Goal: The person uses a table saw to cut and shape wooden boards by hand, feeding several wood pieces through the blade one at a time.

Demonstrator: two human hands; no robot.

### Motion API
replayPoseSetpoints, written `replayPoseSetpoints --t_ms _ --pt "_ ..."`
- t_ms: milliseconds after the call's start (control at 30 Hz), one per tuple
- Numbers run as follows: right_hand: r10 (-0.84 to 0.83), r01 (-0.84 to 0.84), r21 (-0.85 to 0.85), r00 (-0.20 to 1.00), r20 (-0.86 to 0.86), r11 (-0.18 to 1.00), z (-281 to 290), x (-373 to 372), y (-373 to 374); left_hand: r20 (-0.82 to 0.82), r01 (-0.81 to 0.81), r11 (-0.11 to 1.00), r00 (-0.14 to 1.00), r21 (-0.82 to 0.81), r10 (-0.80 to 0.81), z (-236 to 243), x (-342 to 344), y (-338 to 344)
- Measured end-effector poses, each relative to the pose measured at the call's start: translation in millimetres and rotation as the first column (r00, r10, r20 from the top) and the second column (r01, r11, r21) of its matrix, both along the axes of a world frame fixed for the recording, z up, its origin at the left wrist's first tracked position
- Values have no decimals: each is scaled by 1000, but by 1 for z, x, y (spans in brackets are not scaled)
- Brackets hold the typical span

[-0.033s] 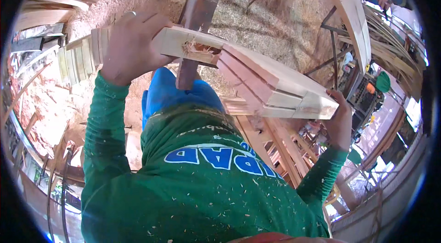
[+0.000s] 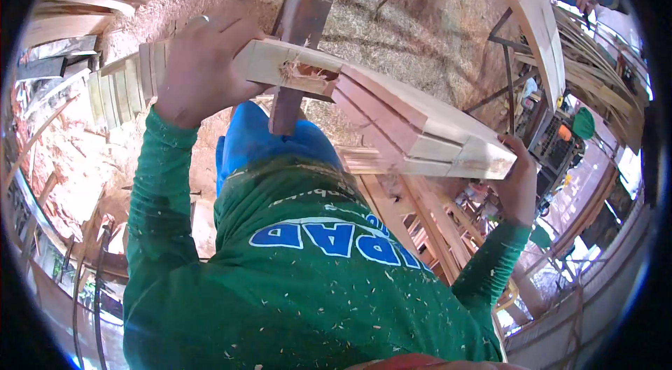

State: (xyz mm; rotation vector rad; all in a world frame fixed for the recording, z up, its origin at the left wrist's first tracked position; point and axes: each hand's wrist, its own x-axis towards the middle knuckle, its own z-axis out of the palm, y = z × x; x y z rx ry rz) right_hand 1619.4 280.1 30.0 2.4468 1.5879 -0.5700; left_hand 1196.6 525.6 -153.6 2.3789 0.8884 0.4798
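Between the earlier frame and this one nothing had shifted that we could see; both were taken at the same instant.

In the head view we held a bundle of planks [image 2: 392, 118] across our chest, over the sawdust floor [image 2: 406, 27]. Our left hand [image 2: 199, 65] was wrapped tight over its left end, fingers closed on the wood. Our right hand [image 2: 518, 184] cupped the far end from below; we could not tell how far its fingers closed, as the planks hid them. A dark post [image 2: 301, 41] stood behind the bundle.

We judged the planks could slide apart, since they lay loosely stacked and fanned at the right end, and the splintered notch [image 2: 304, 72] near our left hand might snag.
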Motion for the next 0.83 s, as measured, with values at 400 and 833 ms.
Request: replayPoseSetpoints --t_ms 400,833 --pt "-159 159 13 987 5 987 0 -13 -2 82 18 1000 996 8 -18 -6 -2 -1" --pt "-180 181 -18 983 30 983 -2 -10 3 -8 14 999 1000 -42 -14 -4 4 2"
